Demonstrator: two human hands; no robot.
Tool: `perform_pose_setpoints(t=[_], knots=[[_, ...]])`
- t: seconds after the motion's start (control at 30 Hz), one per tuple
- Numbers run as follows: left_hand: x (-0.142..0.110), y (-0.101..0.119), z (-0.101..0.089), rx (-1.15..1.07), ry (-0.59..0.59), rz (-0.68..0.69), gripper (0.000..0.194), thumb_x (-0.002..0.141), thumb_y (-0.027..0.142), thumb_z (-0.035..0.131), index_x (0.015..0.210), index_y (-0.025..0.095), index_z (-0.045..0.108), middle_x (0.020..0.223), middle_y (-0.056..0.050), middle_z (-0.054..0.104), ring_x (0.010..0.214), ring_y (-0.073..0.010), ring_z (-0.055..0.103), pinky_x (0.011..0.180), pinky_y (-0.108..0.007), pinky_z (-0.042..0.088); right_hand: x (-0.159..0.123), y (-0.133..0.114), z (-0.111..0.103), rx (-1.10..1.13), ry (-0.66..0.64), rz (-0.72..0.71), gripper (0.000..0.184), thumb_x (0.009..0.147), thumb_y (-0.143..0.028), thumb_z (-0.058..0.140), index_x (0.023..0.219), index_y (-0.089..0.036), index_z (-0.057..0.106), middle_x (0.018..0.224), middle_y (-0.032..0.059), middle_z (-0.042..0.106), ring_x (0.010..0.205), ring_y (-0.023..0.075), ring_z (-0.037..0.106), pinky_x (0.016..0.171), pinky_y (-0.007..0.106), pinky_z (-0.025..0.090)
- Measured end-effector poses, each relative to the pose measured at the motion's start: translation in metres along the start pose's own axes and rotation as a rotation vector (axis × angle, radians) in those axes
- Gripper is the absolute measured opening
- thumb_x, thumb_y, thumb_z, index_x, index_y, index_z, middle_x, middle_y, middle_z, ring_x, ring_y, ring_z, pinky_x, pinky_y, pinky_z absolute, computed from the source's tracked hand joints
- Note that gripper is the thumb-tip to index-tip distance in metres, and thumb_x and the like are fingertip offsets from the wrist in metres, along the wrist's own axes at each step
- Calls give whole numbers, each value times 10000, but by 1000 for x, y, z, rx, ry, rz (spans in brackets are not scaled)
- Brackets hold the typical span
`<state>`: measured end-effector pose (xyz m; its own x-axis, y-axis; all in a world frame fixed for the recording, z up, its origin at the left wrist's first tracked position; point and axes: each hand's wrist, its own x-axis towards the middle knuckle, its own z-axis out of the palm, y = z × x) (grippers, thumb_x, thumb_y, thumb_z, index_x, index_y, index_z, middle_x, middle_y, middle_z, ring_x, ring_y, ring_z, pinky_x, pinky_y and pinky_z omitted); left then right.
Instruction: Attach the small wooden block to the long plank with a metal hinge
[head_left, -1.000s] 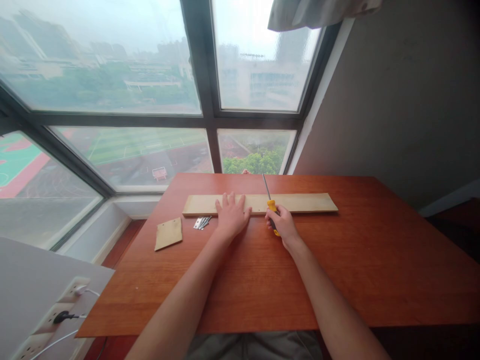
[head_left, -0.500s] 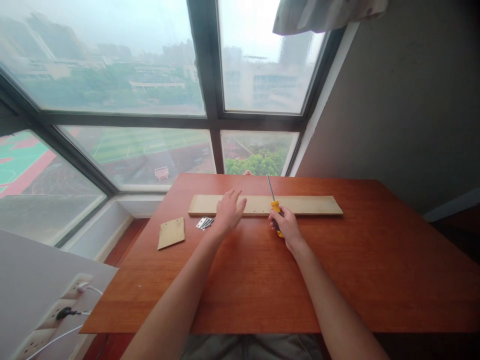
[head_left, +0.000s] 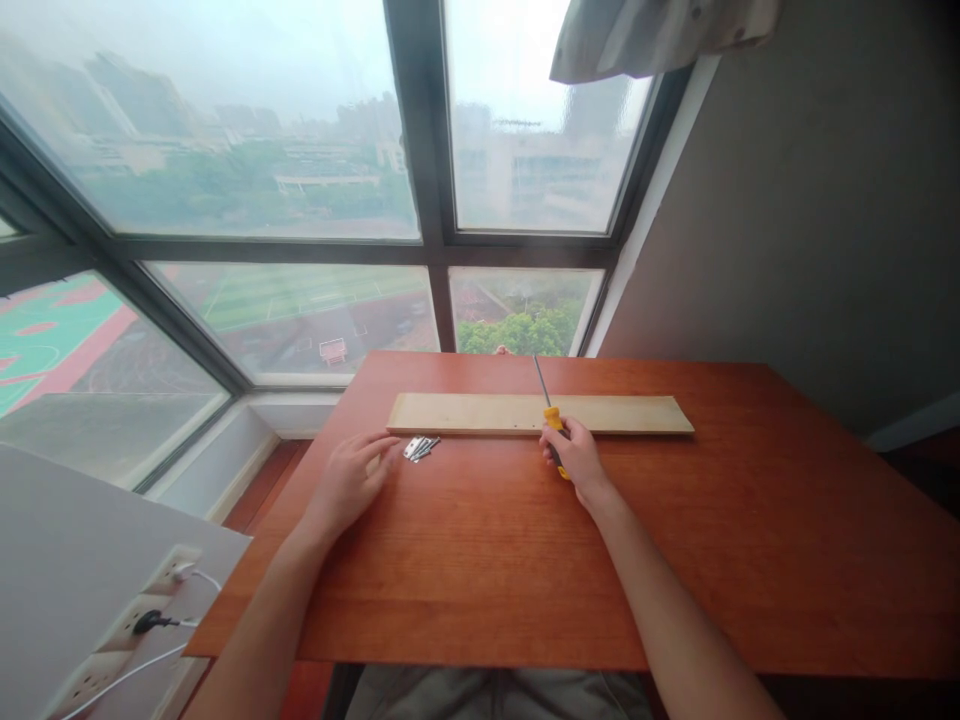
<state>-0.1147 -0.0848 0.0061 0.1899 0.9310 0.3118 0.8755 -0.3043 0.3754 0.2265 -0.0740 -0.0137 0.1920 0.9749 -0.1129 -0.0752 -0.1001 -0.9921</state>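
Note:
My right hand (head_left: 576, 458) is wrapped round the handle of a screwdriver (head_left: 553, 416) with a yellow and black grip, its metal shaft pointing up and away from me. Behind it a long pale wooden board (head_left: 472, 413) lies across the table, a few small dark holes near its front edge. To the left, my left hand (head_left: 356, 482) hovers low over the table, fingers apart and nothing visible in them. Its fingertips are close to a small pile of screws and flat metal pieces (head_left: 421, 449). The small square wooden piece is hidden behind this hand.
The reddish-brown wooden table (head_left: 480, 560) ends close to the window (head_left: 517, 310). A grey wall (head_left: 810, 220) slopes along the right. At the lower left are wall sockets (head_left: 127, 630) with plugs and cables.
My left hand has moved left and toward me, from over the long board to beside the metal pieces, covering the small wooden piece. My right hand still holds the screwdriver. The view has shifted slightly.

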Motion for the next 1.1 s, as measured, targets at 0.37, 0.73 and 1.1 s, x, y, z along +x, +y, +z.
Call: perform_pose_setpoints(t=[0.37, 0.73, 1.1], knots=[[-8, 33, 30, 166, -84, 100, 389, 941, 330, 448, 1288, 287, 619, 1331, -93, 585, 1241, -305, 473, 1071, -539, 349, 1, 3, 0, -81, 0, -22, 312, 727, -487, 645, 824, -208, 545, 663, -20, 603, 514, 111, 526, 454, 225, 434], [-11, 72, 52, 102, -185, 164, 376, 962, 200, 404, 1212, 284, 671, 1346, -61, 618, 1334, -330, 446, 1073, -613, 322, 1, 11, 1, -315, -6, -102, 286, 792, -465, 567, 912, -206, 579, 707, 1, 651, 533, 144, 586, 485, 257, 479], [-8, 119, 74, 0, -260, 229, 385, 971, 164, 400, 1267, 277, 619, 1373, -73, 593, 1372, -267, 424, 1132, -580, 277, -8, 0, -3, -837, -148, -228, 101, 740, -297, 663, 777, -220, 609, 783, 54, 699, 726, 196, 609, 646, 272, 373]])
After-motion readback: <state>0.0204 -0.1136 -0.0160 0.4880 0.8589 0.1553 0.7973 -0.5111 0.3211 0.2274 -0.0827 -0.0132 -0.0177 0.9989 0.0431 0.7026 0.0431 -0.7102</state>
